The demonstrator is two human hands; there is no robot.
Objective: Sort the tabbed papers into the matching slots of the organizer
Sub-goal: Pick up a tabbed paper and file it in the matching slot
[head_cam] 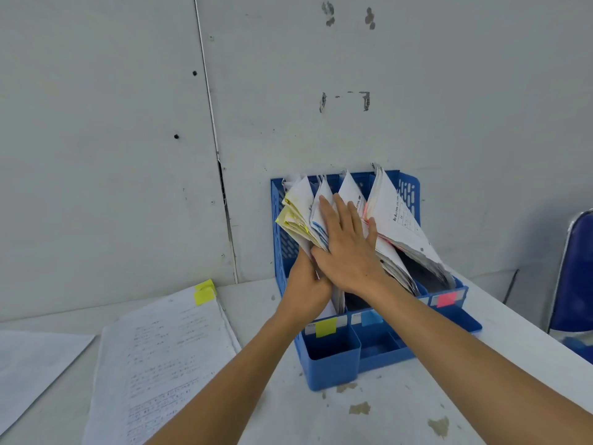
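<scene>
Pressing flat-fingered on the papers (301, 200), right grip (349, 248) above, left grip (305, 293) clutching them below

1. The organizer (333, 358) stands on your bench (401, 422), its back against the wall (128, 123).
2. Filed papers (404, 226) stand in its rear slots.
3. Left of the organizer lies a paper stack (167, 364); further left, a loose sheet (32, 358).
4. Right of the organizer, beyond the bench edge, stands a chair (574, 277).

blue chair (574, 271) beside white table (401, 423)
</scene>
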